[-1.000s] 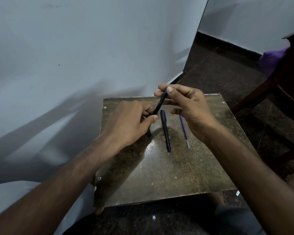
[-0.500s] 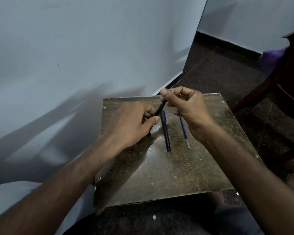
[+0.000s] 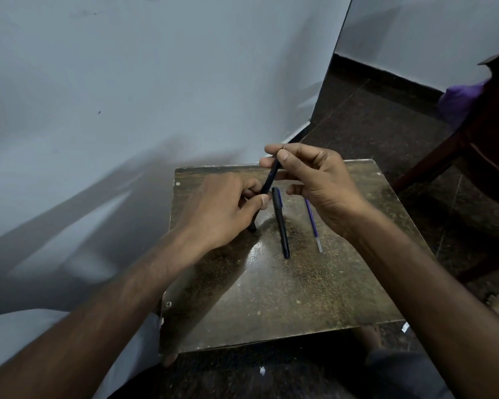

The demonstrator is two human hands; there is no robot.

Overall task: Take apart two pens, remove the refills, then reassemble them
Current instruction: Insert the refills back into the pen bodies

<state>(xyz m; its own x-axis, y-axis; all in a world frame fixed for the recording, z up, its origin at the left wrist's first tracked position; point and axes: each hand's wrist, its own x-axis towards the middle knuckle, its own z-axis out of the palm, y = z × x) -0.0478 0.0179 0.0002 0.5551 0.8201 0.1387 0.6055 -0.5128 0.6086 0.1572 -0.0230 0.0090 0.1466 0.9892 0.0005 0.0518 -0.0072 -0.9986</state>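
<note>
Head view: both hands (left hand (image 3: 219,208), right hand (image 3: 314,180)) pinch one pen (image 3: 268,182).

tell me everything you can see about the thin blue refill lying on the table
The thin blue refill is a slim tube, plastic by its look, with a paler, silvery end toward the person. It lies flat and bare on the worn dark brown tabletop, removed from its pen, roughly parallel to and apart from the capped black pen on its left. Its far end is hidden under the right hand. Whether the hand touches it cannot be told.
</note>
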